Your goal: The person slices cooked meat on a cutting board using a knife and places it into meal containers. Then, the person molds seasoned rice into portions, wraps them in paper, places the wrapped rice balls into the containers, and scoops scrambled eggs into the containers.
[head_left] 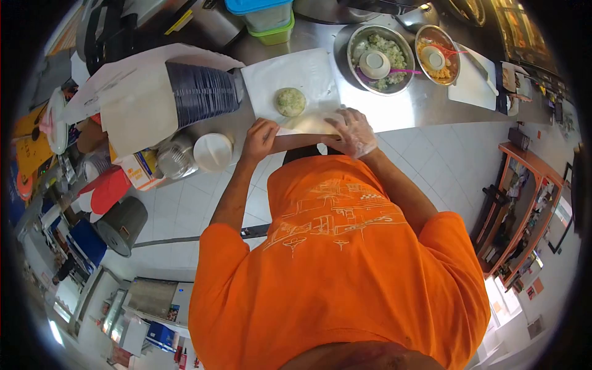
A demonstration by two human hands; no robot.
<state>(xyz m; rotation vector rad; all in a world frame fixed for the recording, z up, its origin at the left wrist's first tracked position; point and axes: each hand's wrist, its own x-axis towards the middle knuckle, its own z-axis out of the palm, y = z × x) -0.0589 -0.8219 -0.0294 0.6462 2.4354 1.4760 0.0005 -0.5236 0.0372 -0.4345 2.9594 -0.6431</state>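
Observation:
A round, pale patty flecked with green [290, 102] lies on a white sheet [317, 71] spread on the steel counter. At the sheet's near left corner, my left hand [262, 139] is closed, its fingers pinching the white edge. My right hand [354, 133], in a clear plastic glove, rests at the near right edge with its fingers apart. Between my hands, a pale, shiny patch and a brownish band show along the counter's front; I cannot tell what they are. Beyond my right hand sits a steel bowl [404, 83] of pale green mash, with a small white dish and a purple-handled utensil in it.
Right of that bowl stands a smaller steel bowl [455, 75] with orange filling. A knife [483, 71] lies on a white cutting board [468, 92]. At left are a stack of dark trays [203, 95], a white round container [213, 152] and clear lids [175, 159]. Lidded tubs [266, 21] stand behind.

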